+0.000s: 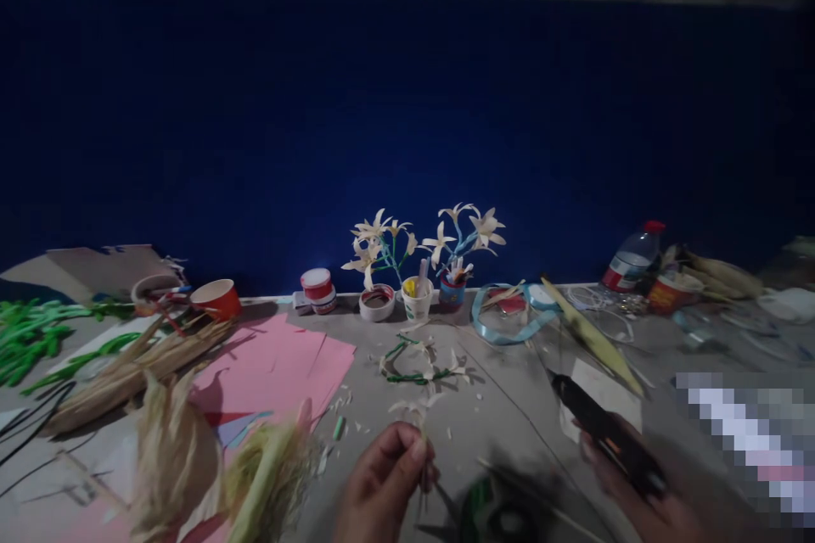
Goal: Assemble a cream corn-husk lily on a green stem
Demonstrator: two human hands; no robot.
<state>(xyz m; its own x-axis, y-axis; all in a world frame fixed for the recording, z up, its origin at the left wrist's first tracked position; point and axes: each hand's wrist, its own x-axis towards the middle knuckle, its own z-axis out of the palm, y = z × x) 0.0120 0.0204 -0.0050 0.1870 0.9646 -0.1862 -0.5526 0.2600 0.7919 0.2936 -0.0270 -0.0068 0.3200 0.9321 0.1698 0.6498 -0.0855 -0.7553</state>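
Head view: a pale flower [415, 410] is held roughly upright, its stem pinched between the fingers of the left hand [390, 475], above the surface [525, 377]. A black tool [609, 434] is gripped by the right hand [622, 494]. The flower is judged light, with fragile petals; the stem should be grasped.

My left hand [380, 484] — bare, uncovered as far as lower edge of view. Fingers [395, 436] slim, tips rounded; thumb [408, 466] thicker, blunt at end. My right hand [627, 502] — bare too, dim, outline smeared by blur; nails and finer markings there too soft to read.
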